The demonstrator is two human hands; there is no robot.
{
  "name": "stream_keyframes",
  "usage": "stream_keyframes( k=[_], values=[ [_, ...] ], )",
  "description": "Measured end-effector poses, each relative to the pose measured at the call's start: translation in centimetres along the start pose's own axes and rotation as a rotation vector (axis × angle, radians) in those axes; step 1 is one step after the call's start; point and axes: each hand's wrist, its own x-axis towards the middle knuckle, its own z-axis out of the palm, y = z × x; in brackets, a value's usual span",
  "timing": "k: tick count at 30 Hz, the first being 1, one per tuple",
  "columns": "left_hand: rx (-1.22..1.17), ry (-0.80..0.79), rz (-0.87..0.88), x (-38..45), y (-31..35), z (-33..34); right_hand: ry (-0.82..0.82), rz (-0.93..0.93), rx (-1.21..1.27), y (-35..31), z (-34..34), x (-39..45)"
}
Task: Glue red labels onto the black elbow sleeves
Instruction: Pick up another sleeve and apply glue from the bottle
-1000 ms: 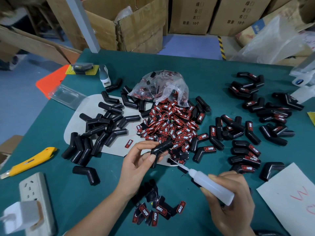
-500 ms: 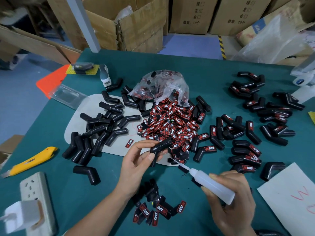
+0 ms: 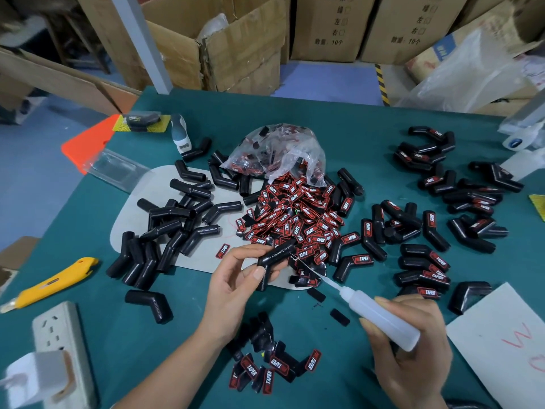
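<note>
Above the table, left hand [image 3: 236, 278] fingers clamp an elbow sleeve [image 3: 272, 259], upper leg pointing up-right.

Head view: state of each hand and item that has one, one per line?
Left hand: grips one elbow sleeve, unlabelled, lifted.
Right hand: grips glue bottle, nozzle pointing at the sleeve.
Plastic bag: open, red labels spilled out.
Left sleeves: unlabelled.
Right sleeves: labelled.
Utility knife: lying, blade state unclear.
Power strip: adapter plugged in.
</note>
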Motion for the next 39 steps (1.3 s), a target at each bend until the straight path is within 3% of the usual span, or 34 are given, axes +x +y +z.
stream_keyframes(
  k=[32,35,39],
  values=[
    [0.047,-0.01,0.036,-0.1,0.3,0.2,0.039,0.029,0.086,-0.1,-0.1,0.3],
    [0.012,0.035,-0.031,0.1,0.5,0.3,0.11,0.142,0.174,0.3,-0.4,0.4],
    [-0.024,0.104,-0.091,0.3,0.3,0.1,0.153,0.544,0.263,1.2,-0.2,0.9]
  ],
)
